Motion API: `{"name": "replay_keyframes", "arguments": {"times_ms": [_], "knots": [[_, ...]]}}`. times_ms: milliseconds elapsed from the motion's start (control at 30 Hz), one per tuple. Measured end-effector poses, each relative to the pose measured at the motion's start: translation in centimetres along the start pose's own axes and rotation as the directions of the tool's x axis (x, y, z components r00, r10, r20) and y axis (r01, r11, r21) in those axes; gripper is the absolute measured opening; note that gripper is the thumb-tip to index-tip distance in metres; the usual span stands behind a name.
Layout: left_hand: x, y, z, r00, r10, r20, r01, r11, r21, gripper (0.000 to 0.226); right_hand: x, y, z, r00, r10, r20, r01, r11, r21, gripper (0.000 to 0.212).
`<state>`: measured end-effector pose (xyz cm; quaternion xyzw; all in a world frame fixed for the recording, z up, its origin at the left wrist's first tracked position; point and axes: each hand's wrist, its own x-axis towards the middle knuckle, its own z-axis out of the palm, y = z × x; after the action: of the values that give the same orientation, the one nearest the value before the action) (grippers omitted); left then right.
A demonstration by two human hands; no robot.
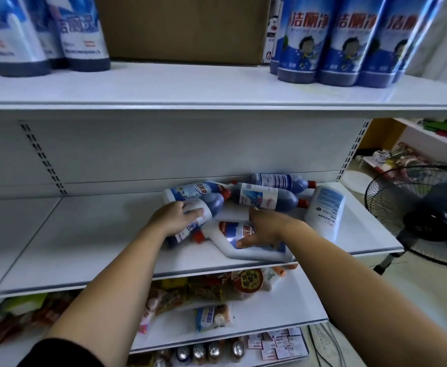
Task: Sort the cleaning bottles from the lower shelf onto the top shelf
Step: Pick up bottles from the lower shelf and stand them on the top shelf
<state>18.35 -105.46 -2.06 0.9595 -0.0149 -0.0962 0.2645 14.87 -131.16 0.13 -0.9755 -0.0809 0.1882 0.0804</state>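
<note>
At centre frame, on the lower shelf point(89, 234), the left hand point(177, 217) wraps a blue bottle point(203, 210) and the right hand point(266, 230) pinches a white bottle point(246, 243) (pickup step), and next both need lifting to the top shelf point(190, 86).

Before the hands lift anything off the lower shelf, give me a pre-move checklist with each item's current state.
1. Left hand on a bottle: ok, it lies over the dark blue bottle.
2. Right hand on a bottle: ok, thumb and palm rest on the white angled-neck bottle.
3. Grips closed enough to lift: cannot tell, fingers partly hidden.
4. Free space on the top shelf: ok, bare in the middle between the standing bottle groups.
5. Neighbours clear of the lift: not ok, the bottles lie piled against each other.
6. Caps on: ok where red caps show; others hidden.
</note>
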Motion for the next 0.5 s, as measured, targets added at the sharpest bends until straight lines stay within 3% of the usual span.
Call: {"name": "replay_keyframes", "arguments": {"times_ms": [133,233,300,400,500], "knots": [[-1.6,-1.2,-0.4,0.992,-0.121,-0.034,0.101,0.927,-0.361,0.054,-0.6,1.0,1.4,0.988,0.138,-0.073,-0.127,0.982,0.139,0.088],[-3.3,-1.5,-0.2,0.986,-0.159,-0.054,0.110,0.854,-0.509,0.052,-1.9,0.2,1.3,0.969,0.218,-0.113,-0.181,0.946,0.269,0.067],[-4.5,-1.3,-0.1,0.985,-0.164,-0.045,0.103,0.786,-0.609,0.053,-2.6,-0.6,1.2,0.946,0.264,-0.188,-0.189,0.921,0.341,0.071],[-6.0,-0.8,0.0,0.984,-0.179,-0.023,0.105,0.672,-0.733,0.056,-3.7,-1.9,1.6,0.901,0.347,-0.262,-0.144,0.807,0.573,0.081],[-7.9,0.3,-0.5,0.981,-0.192,-0.001,0.107,0.547,-0.830,0.052,-5.4,-3.8,1.8,0.893,0.358,-0.272,-0.007,0.616,0.788,0.058]]}}
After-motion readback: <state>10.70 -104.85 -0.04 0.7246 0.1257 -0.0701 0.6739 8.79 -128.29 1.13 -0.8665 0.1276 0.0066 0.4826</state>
